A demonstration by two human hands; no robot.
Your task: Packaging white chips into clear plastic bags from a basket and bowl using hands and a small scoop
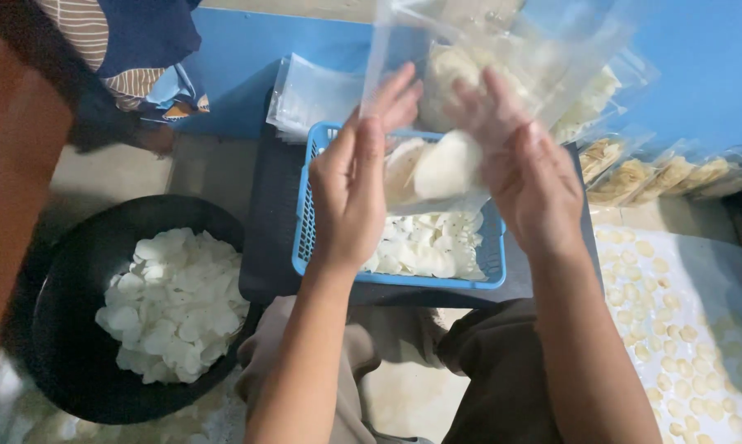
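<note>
My left hand (356, 177) grips the side of a clear plastic bag (486, 49) raised over a blue basket (307, 238). My right hand (523, 168) is pushed into the bag's mouth, fingers among white round chips (449, 164) inside it. The bag hides my right fingertips. More white chips lie in the basket under the bag.
A black round basin (67, 329) with a heap of white chips sits at my lower left. A stack of empty clear bags (309, 94) lies behind the basket. Filled bags (667, 177) line the right, above a sheet spread with small chips (675, 329). Another person's patterned clothing (124, 49) is at top left.
</note>
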